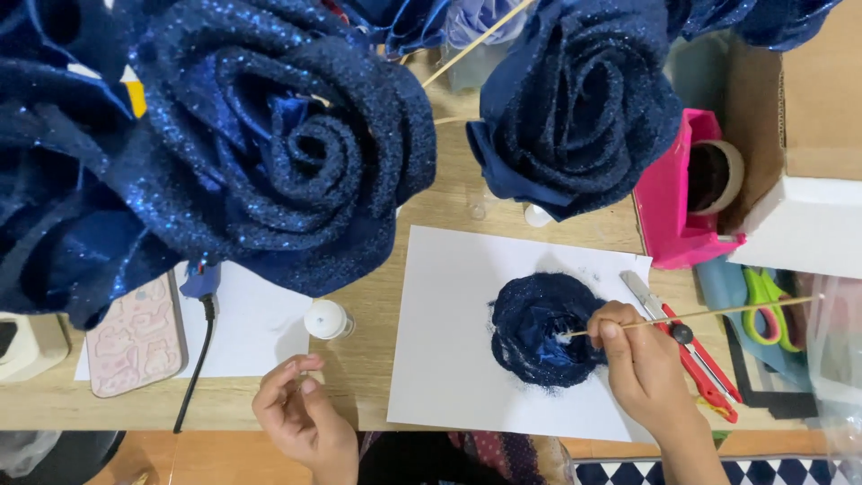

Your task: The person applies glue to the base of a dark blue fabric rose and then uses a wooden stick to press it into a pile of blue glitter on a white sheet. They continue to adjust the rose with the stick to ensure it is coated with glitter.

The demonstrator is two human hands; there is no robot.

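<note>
Pale wooden tabletop is seen from above, crowded at the back with large finished roses of dark blue glitter fabric. On a white sheet of paper a smaller blue glitter rose is laid, with loose glitter scattered around it. A thin wooden stick is pinched between the thumb and fingers of the right hand, and its white-tipped end is pressed into the folds of the small rose. The left hand is held off the paper at the table's near edge, fingers loosely curled, with nothing visibly gripped. A small white bottle cap stands just beyond it, and a phone in a pink case lies further left. A red utility knife lies just beside the right hand; a pink tape dispenser and green-handled scissors are set further off. The step in hand appears to be the working of glue or glitter into the petals; steady, light dabbing would be called for, so that the folds are not flattened.
</note>
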